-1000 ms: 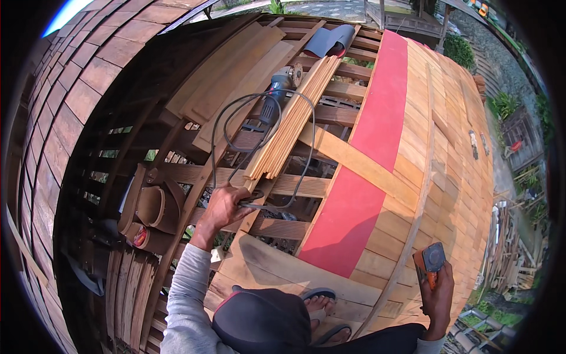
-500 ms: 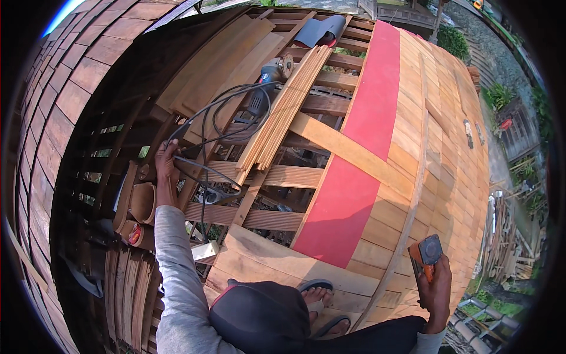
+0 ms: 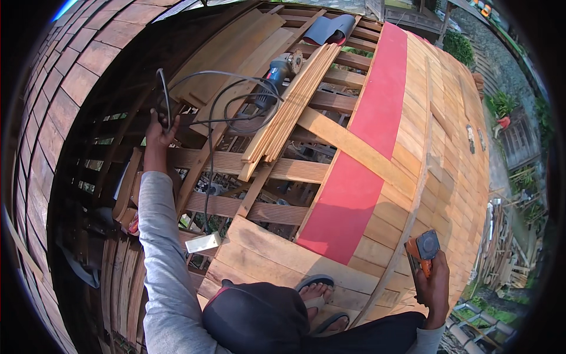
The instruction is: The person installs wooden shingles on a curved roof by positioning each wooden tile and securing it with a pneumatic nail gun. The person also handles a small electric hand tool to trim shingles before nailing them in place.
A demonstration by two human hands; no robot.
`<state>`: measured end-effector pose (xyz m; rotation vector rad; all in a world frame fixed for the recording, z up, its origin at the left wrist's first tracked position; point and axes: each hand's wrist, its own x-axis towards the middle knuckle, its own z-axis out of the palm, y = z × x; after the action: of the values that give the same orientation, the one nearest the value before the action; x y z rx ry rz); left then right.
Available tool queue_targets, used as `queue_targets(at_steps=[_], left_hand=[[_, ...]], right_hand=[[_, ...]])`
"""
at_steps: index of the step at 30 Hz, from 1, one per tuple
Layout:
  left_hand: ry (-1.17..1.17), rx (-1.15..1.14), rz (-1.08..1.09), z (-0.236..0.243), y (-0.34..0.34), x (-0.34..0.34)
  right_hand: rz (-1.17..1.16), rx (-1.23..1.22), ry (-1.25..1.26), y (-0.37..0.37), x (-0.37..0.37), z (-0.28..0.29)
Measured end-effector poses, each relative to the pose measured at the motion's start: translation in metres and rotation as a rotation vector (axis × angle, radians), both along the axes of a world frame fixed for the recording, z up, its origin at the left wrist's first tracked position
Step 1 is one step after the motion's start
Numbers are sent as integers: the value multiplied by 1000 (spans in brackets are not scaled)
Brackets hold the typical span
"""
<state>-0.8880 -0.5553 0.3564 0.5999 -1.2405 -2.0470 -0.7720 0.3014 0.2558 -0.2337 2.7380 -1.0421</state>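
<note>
A black power cable (image 3: 203, 121) runs in loops from an angle grinder (image 3: 276, 75) to my left hand (image 3: 158, 133), on the dark left side of the frame. That hand is raised with a bend of cable between thumb and fingers, and part of the bend stands up above it. My right hand (image 3: 436, 283), low on the right, is closed around the handle of an orange and black nail gun (image 3: 425, 251). The tool's square dark end faces up. The blue and black grinder lies beside a stack of thin wooden strips (image 3: 295, 103).
Open gaps show between the roof battens (image 3: 259, 212). A pale rectangular block (image 3: 203, 243) lies near my left forearm. Red sheet (image 3: 342, 200) and wooden shingles (image 3: 407, 159) cover the right side, with a board (image 3: 354, 150) across. A grey roll (image 3: 329, 30) lies at the far end.
My left hand has moved up and slightly left, lifting the cable; its loops have shifted and one bend now rises above the hand. The right hand and nail gun have barely moved.
</note>
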Motion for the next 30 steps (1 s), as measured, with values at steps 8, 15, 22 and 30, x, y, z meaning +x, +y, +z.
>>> queue_targets(at_steps=[8, 15, 22, 30], left_hand=[[-178, -751, 414, -56, 206, 30], [-143, -1668, -335, -99, 359, 11], [-206, -1828, -347, -119, 341, -119], [-908, -1445, -202, -116, 291, -231]], right_hand=[[-43, 137, 52, 17, 9, 22], [-57, 152, 107, 19, 7, 14], [-73, 146, 93, 15, 12, 24], [-93, 136, 75, 11, 8, 17]])
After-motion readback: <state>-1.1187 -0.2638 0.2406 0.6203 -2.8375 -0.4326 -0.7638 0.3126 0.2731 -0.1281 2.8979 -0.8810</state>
